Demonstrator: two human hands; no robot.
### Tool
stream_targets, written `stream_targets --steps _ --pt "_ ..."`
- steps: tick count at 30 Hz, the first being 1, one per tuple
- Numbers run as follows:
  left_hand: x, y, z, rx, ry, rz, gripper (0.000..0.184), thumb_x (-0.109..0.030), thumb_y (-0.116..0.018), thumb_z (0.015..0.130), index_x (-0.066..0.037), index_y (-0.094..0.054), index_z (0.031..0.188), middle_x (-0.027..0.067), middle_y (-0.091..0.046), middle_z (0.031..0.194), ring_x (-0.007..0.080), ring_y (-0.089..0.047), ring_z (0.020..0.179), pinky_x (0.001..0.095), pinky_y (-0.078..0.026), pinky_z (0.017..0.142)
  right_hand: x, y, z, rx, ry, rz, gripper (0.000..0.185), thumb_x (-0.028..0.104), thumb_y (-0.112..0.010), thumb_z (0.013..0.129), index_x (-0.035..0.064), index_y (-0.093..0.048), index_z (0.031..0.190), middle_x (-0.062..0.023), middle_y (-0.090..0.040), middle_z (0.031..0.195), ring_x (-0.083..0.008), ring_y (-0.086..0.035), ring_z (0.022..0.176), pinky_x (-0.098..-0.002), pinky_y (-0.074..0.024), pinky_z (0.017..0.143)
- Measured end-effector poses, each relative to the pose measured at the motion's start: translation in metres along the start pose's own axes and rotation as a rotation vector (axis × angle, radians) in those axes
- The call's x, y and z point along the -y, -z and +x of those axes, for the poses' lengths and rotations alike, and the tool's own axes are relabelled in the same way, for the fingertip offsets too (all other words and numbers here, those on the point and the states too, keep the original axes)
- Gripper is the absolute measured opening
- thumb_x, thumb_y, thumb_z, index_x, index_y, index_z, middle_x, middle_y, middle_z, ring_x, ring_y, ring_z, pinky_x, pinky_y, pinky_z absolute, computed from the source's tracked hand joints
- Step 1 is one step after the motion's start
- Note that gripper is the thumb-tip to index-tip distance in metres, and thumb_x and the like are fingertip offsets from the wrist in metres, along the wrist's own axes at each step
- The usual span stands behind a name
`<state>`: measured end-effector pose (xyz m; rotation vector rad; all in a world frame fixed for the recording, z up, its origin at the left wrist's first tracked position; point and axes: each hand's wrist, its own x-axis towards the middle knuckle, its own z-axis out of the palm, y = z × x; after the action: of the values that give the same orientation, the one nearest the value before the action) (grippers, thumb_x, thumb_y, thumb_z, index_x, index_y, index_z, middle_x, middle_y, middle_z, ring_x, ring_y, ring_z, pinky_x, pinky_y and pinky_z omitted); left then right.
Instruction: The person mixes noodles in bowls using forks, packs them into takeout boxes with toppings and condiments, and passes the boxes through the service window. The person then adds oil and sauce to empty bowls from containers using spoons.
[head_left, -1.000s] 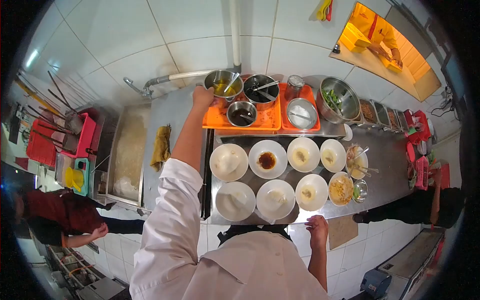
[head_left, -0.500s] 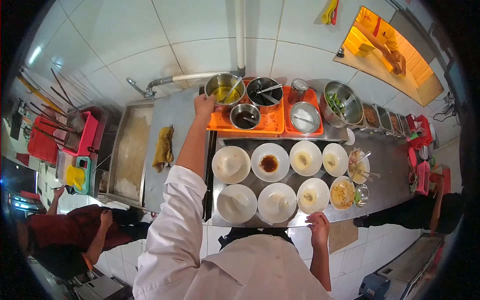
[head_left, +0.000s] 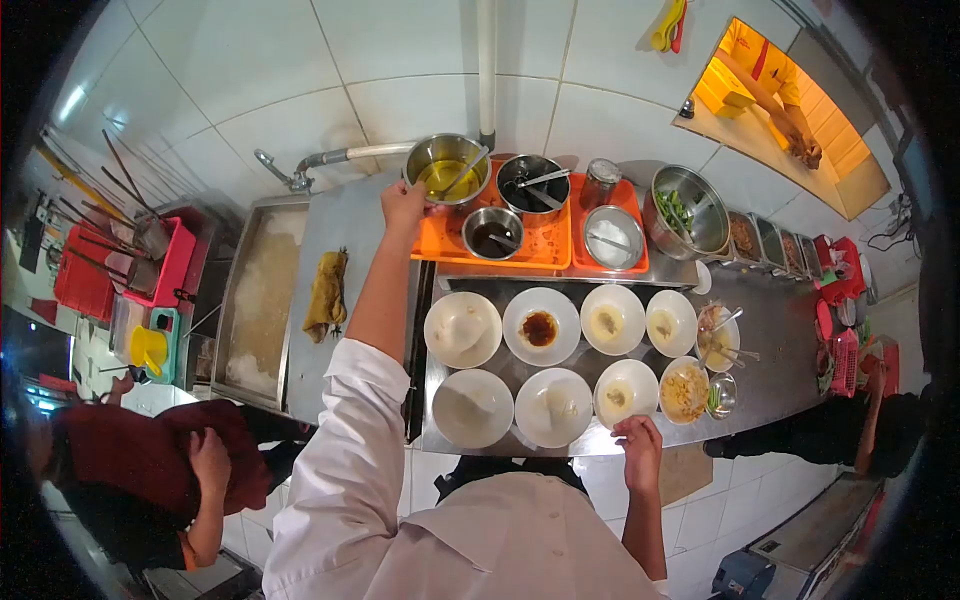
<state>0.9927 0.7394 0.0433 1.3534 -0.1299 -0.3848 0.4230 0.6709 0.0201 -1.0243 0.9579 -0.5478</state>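
My left hand (head_left: 403,207) is closed on the near left rim of a metal pot (head_left: 418,160) of yellow oil with a spoon in it. The pot sits at the back left corner of the orange tray (head_left: 545,238). My right hand (head_left: 638,440) hangs by the counter's front edge, fingers loosely bent and apart, nothing visible in them. Closest to it is a white bowl (head_left: 618,398) with a little pale seasoning. Several similar bowls stand in two rows; one holds dark brown sauce (head_left: 539,328).
Metal containers of dark liquid (head_left: 492,236) and white powder (head_left: 612,240) hold spoons. A steel bowl of greens (head_left: 677,212) stands right of the tray. A brown cloth (head_left: 327,295) lies left, beside a basin (head_left: 258,300). People stand at far left (head_left: 160,460) and right (head_left: 830,430).
The pot has shifted slightly up and left with my left hand on it, and its spoon has swung. My right hand has risen slightly toward the nearest bowl. The person at left has moved closer.
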Motion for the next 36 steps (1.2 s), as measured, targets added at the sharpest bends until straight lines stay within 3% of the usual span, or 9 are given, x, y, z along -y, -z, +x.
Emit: stream_targets --steps 9,11,14,16,19,20,27,32,36 --pt "-0.036 0.001 -0.093 -0.096 -0.013 -0.095 0.014 -0.003 -0.059 0.087 0.004 -0.049 0.095 0.0166 -0.063 0.073 0.0258 -0.067 0.053 0.0279 -0.05 0.04 0.127 -0.11 0.069 0.339 0.551 -0.447 0.011 0.009 -0.06 0.095 0.002 -0.066 0.101 -0.0034 -0.066 0.091 -0.0116 -0.061 0.086 -0.0251 -0.0464 0.079" --pt "-0.036 -0.001 -0.131 -0.14 -0.008 -0.109 0.013 -0.003 -0.058 0.087 0.004 -0.049 0.094 0.0167 -0.063 0.074 0.0261 -0.067 0.053 0.028 -0.049 0.04 0.161 -0.152 0.07 0.382 0.886 -0.686 0.017 0.009 -0.064 0.092 0.0037 -0.066 0.108 -0.0068 -0.066 0.094 -0.015 -0.062 0.085 -0.0261 -0.0471 0.08" --pt "-0.028 -0.002 -0.196 -0.156 -0.002 -0.149 0.009 -0.003 -0.058 0.09 0.005 -0.056 0.088 0.009 -0.057 0.067 0.0212 -0.062 0.048 0.0314 -0.054 0.041 0.182 -0.199 0.074 0.534 1.001 -0.721 0.026 0.008 -0.069 0.086 0.009 -0.067 0.112 -0.0097 -0.063 0.102 -0.0216 -0.063 0.088 -0.0322 -0.0488 0.081" --pt "-0.018 -0.005 -0.239 -0.153 0.046 -0.129 0.011 -0.004 -0.057 0.091 0.007 -0.06 0.09 0.0098 -0.06 0.069 0.0195 -0.062 0.049 0.0316 -0.056 0.043 0.178 -0.212 0.082 0.606 1.342 -1.03 0.028 0.016 -0.068 0.088 0.017 -0.068 0.116 -0.0134 -0.058 0.107 -0.0299 -0.059 0.1 -0.0383 -0.0495 0.083" --pt "-0.005 -0.011 -0.304 -0.142 0.045 -0.084 0.014 -0.005 -0.056 0.091 0.008 -0.062 0.092 0.0125 -0.064 0.071 0.0187 -0.064 0.05 0.0309 -0.057 0.045 0.152 -0.203 0.088 0.569 1.389 -1.434 0.029 0.025 -0.07 0.086 0.0223 -0.069 0.115 -0.0133 -0.054 0.109 -0.0316 -0.057 0.104 -0.0424 -0.0488 0.086" --pt "0.009 -0.011 -0.32 -0.147 0.059 -0.09 0.015 -0.005 -0.056 0.091 0.008 -0.063 0.093 0.0128 -0.064 0.072 0.0185 -0.064 0.05 0.0308 -0.057 0.045 0.145 -0.194 0.087 0.603 1.291 -1.628 0.035 0.033 -0.07 0.085 0.0234 -0.068 0.118 -0.0132 -0.056 0.105 -0.0305 -0.058 0.104 -0.0429 -0.0477 0.089" --pt "0.067 -0.033 -0.424 -0.145 0.162 -0.061 0.015 -0.004 -0.054 0.091 0.008 -0.063 0.089 0.0131 -0.065 0.071 0.0187 -0.067 0.053 0.0289 -0.059 0.046 0.105 -0.111 0.069 0.83 1.005 -1.714 0.029 0.032 -0.071 0.083 0.01 -0.068 0.1 -0.0148 -0.062 0.099 -0.0335 -0.063 0.097 -0.0456 -0.0493 0.078" --pt "0.092 -0.051 -0.471 -0.178 0.193 -0.033 0.013 -0.003 -0.054 0.091 0.007 -0.061 0.086 0.014 -0.066 0.069 0.0199 -0.067 0.052 0.0277 -0.055 0.042 0.087 -0.058 0.058 0.829 0.727 -1.206 0.019 0.019 -0.073 0.082 0.002 -0.064 0.082 -0.0181 -0.065 0.079 -0.03 -0.065 0.074 -0.0426 -0.0495 0.065" --pt "0.097 -0.062 -0.496 -0.215 0.263 -0.069 0.012 -0.001 -0.052 0.09 0.007 -0.061 0.089 0.0142 -0.067 0.07 0.0201 -0.068 0.052 0.0284 -0.054 0.04 0.054 -0.025 0.065 0.657 0.542 -0.931 0.026 0.015 -0.072 0.086 0.0 -0.056 0.073 -0.0125 -0.059 0.061 -0.0199 -0.059 0.056 -0.0341 -0.0459 0.055"
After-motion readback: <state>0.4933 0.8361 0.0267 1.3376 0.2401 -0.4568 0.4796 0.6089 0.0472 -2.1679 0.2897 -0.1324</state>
